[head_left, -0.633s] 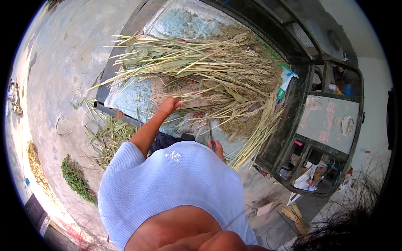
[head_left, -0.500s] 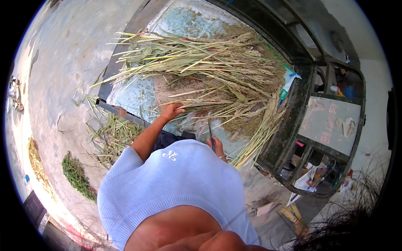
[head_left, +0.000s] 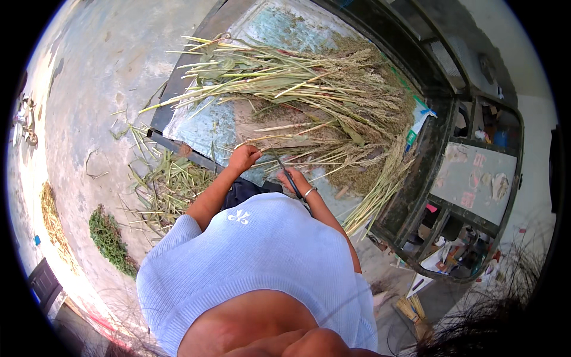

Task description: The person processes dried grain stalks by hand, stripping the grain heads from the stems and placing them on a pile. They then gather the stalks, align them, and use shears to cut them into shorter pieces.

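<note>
My left hand (head_left: 242, 158) is closed, thumb and fingers pinched on the cut end of a pale stalk (head_left: 276, 143). From there the stalk runs right over the flatbed. My right hand (head_left: 291, 179) grips the dark handle of a knife (head_left: 279, 159) with a long, narrow blade. The blade points up and left, its tip just right of my left fingers and close to the stalk. Beyond both hands lies a large heap of seed-headed stalks (head_left: 297, 77), cut ends left, brushy heads right. A separate bundle of stalks (head_left: 380, 199) lies to the right of my right hand.
The dark metal bed wall (head_left: 437, 154) and a cab frame with cluttered shelves stand at the right. Stripped leaves (head_left: 172, 193) litter the floor at the left, near a green plant pile (head_left: 110, 241). A straw broom (head_left: 412, 309) lies at lower right.
My right hand has moved left and up, bringing the knife close to my left hand; its blade now leans left. My left hand stays by the stalk ends. The view has shifted slightly.
</note>
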Motion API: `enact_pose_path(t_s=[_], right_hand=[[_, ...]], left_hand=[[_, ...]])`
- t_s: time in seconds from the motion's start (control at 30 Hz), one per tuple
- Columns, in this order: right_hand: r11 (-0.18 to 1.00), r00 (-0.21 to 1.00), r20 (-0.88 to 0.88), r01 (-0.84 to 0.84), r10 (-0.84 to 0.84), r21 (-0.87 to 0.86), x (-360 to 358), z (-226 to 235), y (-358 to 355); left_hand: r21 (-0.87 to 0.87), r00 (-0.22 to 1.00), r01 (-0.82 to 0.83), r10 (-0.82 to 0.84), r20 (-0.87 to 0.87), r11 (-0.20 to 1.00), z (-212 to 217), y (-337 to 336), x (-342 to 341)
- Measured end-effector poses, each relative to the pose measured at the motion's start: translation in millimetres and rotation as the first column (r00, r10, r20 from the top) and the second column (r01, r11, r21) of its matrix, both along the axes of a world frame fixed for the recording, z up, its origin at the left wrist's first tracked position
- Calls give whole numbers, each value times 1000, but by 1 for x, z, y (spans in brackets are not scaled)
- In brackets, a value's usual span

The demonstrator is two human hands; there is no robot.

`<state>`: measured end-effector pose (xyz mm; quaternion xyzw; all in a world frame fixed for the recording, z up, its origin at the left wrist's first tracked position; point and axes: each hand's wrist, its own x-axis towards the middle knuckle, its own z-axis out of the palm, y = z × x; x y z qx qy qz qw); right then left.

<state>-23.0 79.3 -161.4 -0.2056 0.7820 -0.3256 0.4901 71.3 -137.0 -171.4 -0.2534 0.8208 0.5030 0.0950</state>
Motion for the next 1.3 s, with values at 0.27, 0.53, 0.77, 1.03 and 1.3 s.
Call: enact_pose_path(t_s=[0.27,0.53,0.77,1.03,1.3], right_hand=[[972,941,-251,-206,228,114,-1,21,-30],[914,824,-396,-361,405,184,-1,6,-4],[950,955,-117,-247,272,191,9,-33,60],[986,974,-205,119,-93,117,13,-13,73],[967,949,-198,253,-247,6,17,-17,105]], left_hand=[[-42,997,54,-56,-46,998,-4,11,17],[275,978,40,-95,187,961,-71,-17,84],[-463,769,360,22,638,810,-26,-74,91],[-609,892,427,-422,163,668,-58,20,-49],[-652,961,276,-185,206,707,-111,33,-72]])
